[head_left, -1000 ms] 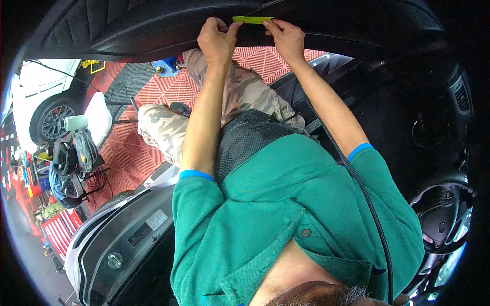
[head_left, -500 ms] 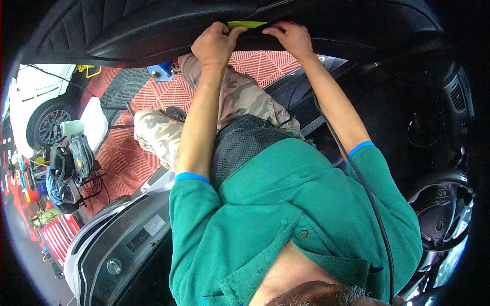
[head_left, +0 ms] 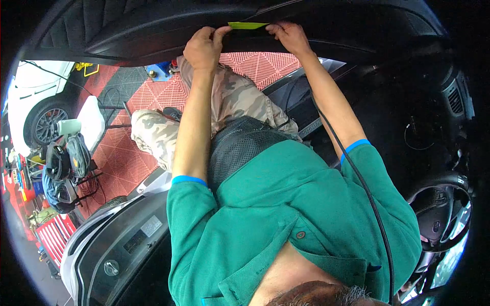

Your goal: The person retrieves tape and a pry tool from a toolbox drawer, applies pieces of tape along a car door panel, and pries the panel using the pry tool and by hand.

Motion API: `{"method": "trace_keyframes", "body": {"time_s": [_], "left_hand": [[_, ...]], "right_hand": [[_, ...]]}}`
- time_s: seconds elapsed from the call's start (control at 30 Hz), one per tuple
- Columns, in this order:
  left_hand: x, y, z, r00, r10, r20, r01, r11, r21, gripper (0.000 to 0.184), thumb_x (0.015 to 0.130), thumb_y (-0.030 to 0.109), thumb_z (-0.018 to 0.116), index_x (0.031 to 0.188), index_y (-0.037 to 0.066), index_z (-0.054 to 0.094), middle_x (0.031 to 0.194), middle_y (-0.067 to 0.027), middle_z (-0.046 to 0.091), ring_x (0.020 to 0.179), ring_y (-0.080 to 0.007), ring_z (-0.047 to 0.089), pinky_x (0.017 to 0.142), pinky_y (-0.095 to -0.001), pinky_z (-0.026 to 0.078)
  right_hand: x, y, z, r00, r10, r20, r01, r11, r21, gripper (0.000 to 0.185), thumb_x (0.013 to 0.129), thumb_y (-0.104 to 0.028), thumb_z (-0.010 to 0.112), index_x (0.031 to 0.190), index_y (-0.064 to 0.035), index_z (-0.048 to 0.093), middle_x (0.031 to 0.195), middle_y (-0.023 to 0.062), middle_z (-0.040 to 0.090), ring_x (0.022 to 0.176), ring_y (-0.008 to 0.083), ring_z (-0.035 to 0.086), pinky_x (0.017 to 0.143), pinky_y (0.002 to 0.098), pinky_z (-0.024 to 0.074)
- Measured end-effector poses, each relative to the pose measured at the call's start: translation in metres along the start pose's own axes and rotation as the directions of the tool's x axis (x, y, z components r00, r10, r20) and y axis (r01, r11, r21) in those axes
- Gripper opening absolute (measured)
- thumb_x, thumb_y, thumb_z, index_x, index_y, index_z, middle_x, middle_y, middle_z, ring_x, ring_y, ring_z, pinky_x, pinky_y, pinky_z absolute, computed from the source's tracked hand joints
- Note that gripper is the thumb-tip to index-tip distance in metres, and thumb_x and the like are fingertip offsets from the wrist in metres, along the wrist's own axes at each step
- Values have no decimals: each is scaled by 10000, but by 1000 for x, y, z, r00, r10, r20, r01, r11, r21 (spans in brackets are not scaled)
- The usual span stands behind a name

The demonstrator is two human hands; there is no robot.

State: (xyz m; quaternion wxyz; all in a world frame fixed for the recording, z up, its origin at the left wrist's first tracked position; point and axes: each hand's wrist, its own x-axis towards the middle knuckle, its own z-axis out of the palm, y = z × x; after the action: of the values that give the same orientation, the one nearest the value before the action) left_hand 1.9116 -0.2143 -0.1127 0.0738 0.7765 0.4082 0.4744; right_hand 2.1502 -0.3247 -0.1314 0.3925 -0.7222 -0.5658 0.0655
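A narrow yellow-green strip (head_left: 247, 25) lies across a dark panel (head_left: 168, 30) with stitched seams at the top of the view. My left hand (head_left: 204, 48) is closed, with thumb and forefinger pinching the strip's left end. At the right end, the bent fingers of my right hand (head_left: 291, 38) are pinched together on the tip. Both forearms reach up over my lap, and the middle of the strip shows between my hands.
A black cable (head_left: 365, 188) runs over my right arm. To the right are a steering wheel (head_left: 440, 245) and an air vent (head_left: 454, 99). At the left stand a white car (head_left: 38, 86), bags (head_left: 79, 155) and a red tool chest (head_left: 56, 234), with red floor tiles (head_left: 122, 158).
My left hand has shifted left along the panel. The fingers of my right hand have drawn together at the strip's right end, and more of the strip shows than half a second ago.
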Motion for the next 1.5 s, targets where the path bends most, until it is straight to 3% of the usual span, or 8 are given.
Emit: {"method": "trace_keyframes", "body": {"time_s": [0.33, 0.53, 0.63, 0.7, 0.8, 0.9, 1.23, 1.5], "left_hand": [[9, 6, -16, 976, -98, 195, 32, 947, 320, 678, 846, 764, 610, 745, 113, 770, 702, -145, 714, 696, -377, 723, 600, -453, 560], [-22, -68, -55, 959, -148, 243, 143, 989, 37, 542, 953, 546, 655, 772, 40, 724, 753, -221, 691, 723, -420, 688, 658, -473, 527], [-75, -135, -46, 928, -240, 284, 277, 956, -97, 452, 961, 447, 692, 911, -2, 703, 808, -236, 709, 746, -363, 708, 686, -449, 529], [-90, -155, -40, 857, -397, 327, 455, 882, -121, 432, 957, 409, 711, 968, -22, 681, 819, -217, 713, 741, -306, 704, 680, -425, 524], [-90, -164, -34, 686, -593, 421, 700, 696, -160, 412, 966, 379, 718, 1013, -25, 650, 801, -130, 684, 695, -200, 638, 624, -359, 486], [-93, -158, -35, 643, -595, 483, 757, 589, -282, 379, 990, 370, 705, 1038, 1, 633, 766, -33, 626, 634, -121, 545, 548, -292, 427], [-92, -151, -45, 643, -613, 459, 758, 596, -265, 398, 966, 365, 725, 920, -23, 652, 763, -73, 675, 651, -157, 611, 611, -324, 500], [-73, -112, -66, 888, -368, 278, 448, 830, -332, 271, 945, 281, 742, 1051, 31, 747, 896, -107, 758, 809, -169, 709, 760, -310, 545]], "right_hand": [[7, 21, 13, 986, -137, -98, 120, 980, -159, 347, 1003, -457, 615, 1095, -177, 796, 928, 162, 755, 837, 340, 732, 785, 421, 571], [-100, 44, -61, 898, 362, -250, -223, 865, 450, 329, 1040, -269, 611, 1102, 21, 753, 955, 92, 771, 802, 138, 687, 748, 302, 549], [-191, 110, -104, 700, 440, -562, -286, 894, 345, 418, 1055, -343, 594, 1164, 41, 721, 1044, 161, 760, 882, 202, 735, 768, 344, 578], [-255, 155, -137, 696, 335, -635, -643, 684, -344, 468, 1043, -396, 572, 1184, 30, 705, 1157, 294, 708, 1083, 412, 687, 928, 475, 539], [-338, 198, -137, 378, 832, -406, -922, 298, -248, 970, 892, -648, 672, 1436, 132, 478, 1405, 371, 548, 1364, 469, 510, 1155, 458, 399], [-396, 261, -107, 511, 831, 219, -808, 552, -207, 945, 902, -645, 660, 1540, 12, 429, 1523, 263, 501, 1439, 341, 460, 1145, 408, 402], [-380, 249, -92, 486, 874, 24, -813, 462, -354, 782, 798, -312, 834, 1432, 28, 529, 1185, 151, 684, 982, 218, 666, 816, 369, 540], [-323, 175, -167, 390, 873, -293, -411, 450, 793, 564, 951, -448, 633, 1365, -68, 578, 1274, 81, 648, 1091, 213, 633, 924, 388, 497]]}}
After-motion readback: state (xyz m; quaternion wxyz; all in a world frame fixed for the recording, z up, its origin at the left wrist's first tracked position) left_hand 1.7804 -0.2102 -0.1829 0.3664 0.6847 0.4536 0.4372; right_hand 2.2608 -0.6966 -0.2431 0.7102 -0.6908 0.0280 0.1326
